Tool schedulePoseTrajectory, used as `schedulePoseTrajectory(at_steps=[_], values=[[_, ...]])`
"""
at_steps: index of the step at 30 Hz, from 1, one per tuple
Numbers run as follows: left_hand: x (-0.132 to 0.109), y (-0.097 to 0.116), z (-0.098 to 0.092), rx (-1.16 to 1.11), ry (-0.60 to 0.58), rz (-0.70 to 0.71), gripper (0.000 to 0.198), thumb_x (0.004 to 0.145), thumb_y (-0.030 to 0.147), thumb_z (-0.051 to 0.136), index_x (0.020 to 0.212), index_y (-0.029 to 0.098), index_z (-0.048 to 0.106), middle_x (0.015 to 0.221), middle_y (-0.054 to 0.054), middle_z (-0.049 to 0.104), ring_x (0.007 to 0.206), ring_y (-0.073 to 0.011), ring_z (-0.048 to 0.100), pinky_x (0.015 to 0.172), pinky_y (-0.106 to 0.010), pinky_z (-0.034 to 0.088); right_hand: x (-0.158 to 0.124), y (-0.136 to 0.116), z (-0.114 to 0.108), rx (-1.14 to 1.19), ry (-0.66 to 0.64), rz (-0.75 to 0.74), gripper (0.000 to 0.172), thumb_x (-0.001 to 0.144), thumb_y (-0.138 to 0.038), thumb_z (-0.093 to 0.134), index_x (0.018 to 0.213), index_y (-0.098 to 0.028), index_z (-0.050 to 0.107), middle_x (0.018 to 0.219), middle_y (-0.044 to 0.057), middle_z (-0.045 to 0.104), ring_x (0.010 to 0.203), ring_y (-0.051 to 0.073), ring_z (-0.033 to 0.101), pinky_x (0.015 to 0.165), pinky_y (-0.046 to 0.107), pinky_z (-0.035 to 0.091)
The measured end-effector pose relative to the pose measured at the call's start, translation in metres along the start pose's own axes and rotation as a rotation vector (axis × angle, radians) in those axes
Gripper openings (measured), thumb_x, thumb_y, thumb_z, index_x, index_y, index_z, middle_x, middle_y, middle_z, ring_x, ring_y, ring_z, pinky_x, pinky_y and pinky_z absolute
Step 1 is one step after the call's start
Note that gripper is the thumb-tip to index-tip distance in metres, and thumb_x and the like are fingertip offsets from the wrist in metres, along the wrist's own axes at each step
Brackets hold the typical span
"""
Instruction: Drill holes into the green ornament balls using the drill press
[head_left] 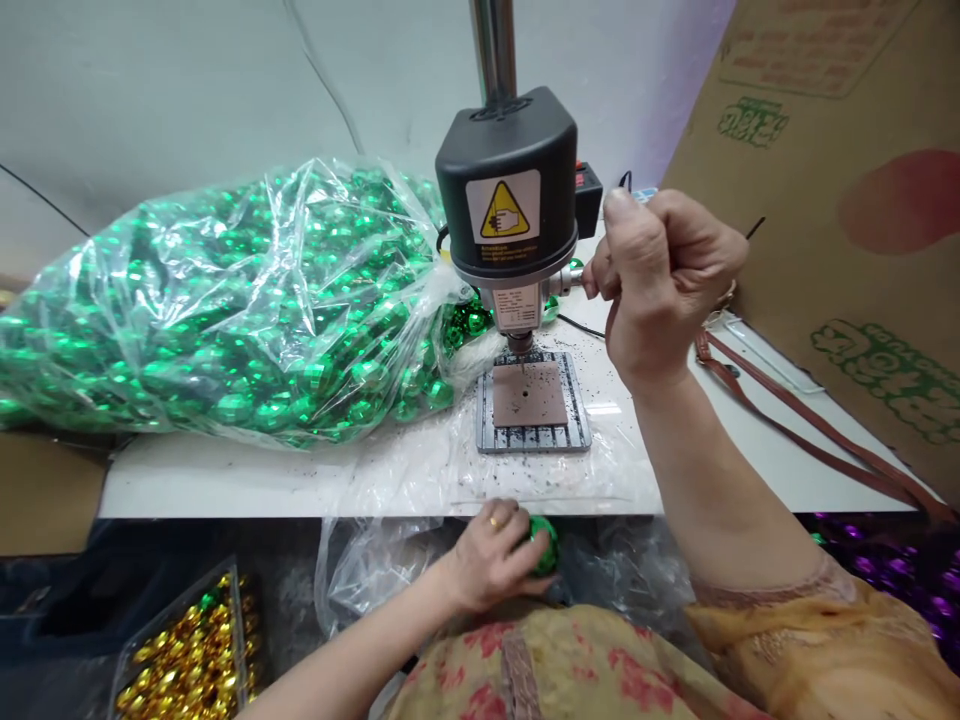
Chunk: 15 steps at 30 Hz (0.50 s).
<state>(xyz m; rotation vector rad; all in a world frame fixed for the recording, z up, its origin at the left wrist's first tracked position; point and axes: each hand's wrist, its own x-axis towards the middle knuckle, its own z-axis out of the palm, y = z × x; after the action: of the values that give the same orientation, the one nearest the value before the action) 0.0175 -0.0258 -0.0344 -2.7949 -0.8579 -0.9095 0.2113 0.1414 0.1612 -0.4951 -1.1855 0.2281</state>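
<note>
Worktop (225,480): white, carried the bag and the drill.
Bag (225,300): clear plastic, full of green balls, lay left of the drill.
Drill (510,190): stood upright, its bit just above a brown plate (529,395).
Right hand (660,290): was closed around the handle (568,281) at the drill's right side.
Left hand (495,555): gripped a ball below the worktop's front edge.
Green ball (546,545): sat in the left hand's fingers, well apart from the plate.

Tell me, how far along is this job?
Done: dark shavings on the table around the drill suggest some drilling is done. In hand: the left hand holds a green ball below the table edge, and the right hand grips the lever. Left: a big bag of green balls lies beside the drill.
</note>
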Motion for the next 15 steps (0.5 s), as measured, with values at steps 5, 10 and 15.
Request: schedulePoseTrajectory(at_steps=[5,10,15], values=[[-0.037,0.004,-0.007,0.103,-0.203,0.151,0.032,0.091,0.029,0.064,0.123,0.032,0.062,0.122,-0.006,0.074,0.117,-0.0249,0.069,0.097,-0.041,0.058,0.001,-0.002,0.001,0.065,0.033,-0.006,0.053,0.089,-0.042,0.068,0.052,-0.022,0.036,0.045,-0.006,0.031,0.039,0.008,0.036,0.041,0.032,0.027],[0.024,-0.065,-0.017,-0.022,0.128,-0.145,0.030,0.096,0.017,0.052,0.125,0.025,0.059,0.109,-0.009,0.073,0.106,-0.0240,0.069,0.095,-0.044,0.057,-0.001,-0.001,0.002,0.092,0.044,-0.003,0.051,0.090,-0.036,0.068,0.052,-0.022,0.037,0.046,-0.005,0.033,0.039,0.009,0.036,0.041,0.032,0.027],[0.128,-0.179,0.000,-0.055,0.250,-0.649,0.031,0.090,0.007,0.048,0.111,0.020,0.066,0.106,-0.012,0.066,0.104,-0.0277,0.065,0.095,-0.044,0.054,-0.002,0.000,0.002,0.048,0.038,-0.020,0.052,0.091,-0.036,0.065,0.054,-0.022,0.031,0.046,-0.004,0.032,0.039,0.010,0.034,0.041,0.033,0.028]])
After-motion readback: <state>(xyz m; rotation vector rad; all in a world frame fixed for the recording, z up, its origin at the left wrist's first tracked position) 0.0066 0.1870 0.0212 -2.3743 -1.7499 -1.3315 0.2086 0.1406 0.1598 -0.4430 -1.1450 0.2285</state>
